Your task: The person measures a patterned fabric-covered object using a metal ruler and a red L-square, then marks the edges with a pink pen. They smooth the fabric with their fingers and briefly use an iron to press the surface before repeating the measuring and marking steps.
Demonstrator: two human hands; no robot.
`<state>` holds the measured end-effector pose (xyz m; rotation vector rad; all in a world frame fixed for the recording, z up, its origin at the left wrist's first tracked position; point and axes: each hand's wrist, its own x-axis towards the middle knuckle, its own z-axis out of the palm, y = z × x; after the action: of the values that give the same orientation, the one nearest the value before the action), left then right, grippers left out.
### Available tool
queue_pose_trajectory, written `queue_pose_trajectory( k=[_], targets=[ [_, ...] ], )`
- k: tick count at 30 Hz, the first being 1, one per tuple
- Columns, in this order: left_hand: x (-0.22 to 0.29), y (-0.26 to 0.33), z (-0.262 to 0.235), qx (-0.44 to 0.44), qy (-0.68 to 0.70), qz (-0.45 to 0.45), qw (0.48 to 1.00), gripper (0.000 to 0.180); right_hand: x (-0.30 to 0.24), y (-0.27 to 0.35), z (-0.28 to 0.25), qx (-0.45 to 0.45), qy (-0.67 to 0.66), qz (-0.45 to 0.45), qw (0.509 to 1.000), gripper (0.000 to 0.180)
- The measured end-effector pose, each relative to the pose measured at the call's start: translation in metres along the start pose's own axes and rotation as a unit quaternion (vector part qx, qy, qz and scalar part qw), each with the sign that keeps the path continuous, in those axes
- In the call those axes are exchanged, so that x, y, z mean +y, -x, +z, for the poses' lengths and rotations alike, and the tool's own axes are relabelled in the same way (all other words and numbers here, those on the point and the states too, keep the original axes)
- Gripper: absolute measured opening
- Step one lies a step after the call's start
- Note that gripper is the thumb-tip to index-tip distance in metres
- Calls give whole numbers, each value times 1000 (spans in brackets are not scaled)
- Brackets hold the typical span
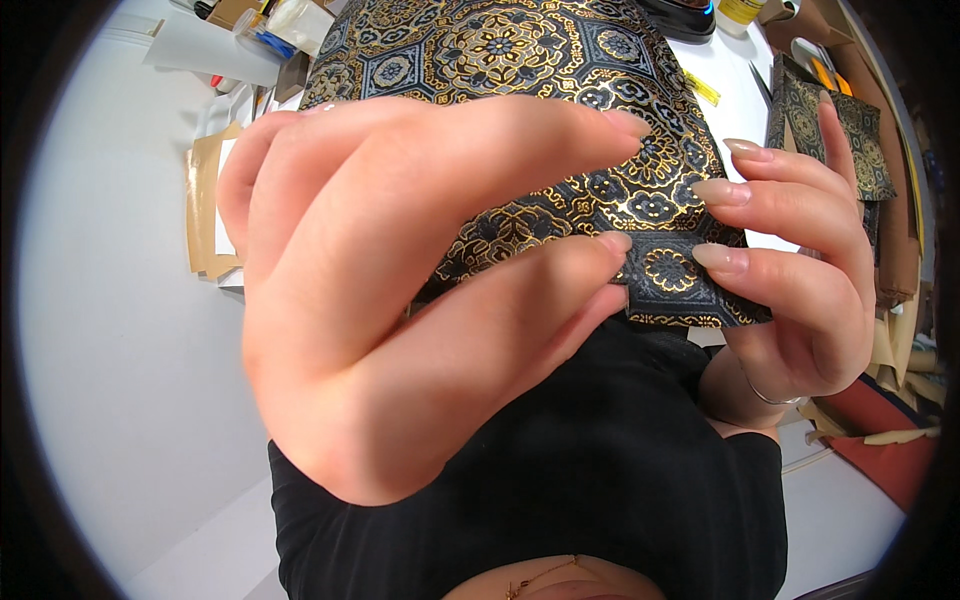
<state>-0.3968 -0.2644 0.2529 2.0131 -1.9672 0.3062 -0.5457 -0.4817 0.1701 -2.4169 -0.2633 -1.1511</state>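
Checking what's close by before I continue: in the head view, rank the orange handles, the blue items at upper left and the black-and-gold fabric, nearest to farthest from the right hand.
1. Black-and-gold fabric: right at the right hand, on its left side.
2. Orange handles: beyond the hand, at upper right.
3. Blue items: far across, at upper left.

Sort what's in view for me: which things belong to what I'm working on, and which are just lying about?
In the work:
patterned cloth
left hand, at its near edge
right hand, fingertips at its right side

Seemingly lying about:
smaller patterned piece, perhaps related
orange handles, probably scissors
yellow strip
yellow container
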Motion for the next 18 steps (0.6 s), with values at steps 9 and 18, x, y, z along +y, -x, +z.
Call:
queue_pose_trajectory(
  k=[9, 18],
  targets=[
    [1, 0, 2, 6, -9, 9, 1000, 36, -5, 0, 5, 16, 5, 22, 1000, 15],
    [3, 0, 2, 11, -13, 3, 1000, 34, -7, -1, 7, 24, 8, 31, 999, 15]
  ],
)
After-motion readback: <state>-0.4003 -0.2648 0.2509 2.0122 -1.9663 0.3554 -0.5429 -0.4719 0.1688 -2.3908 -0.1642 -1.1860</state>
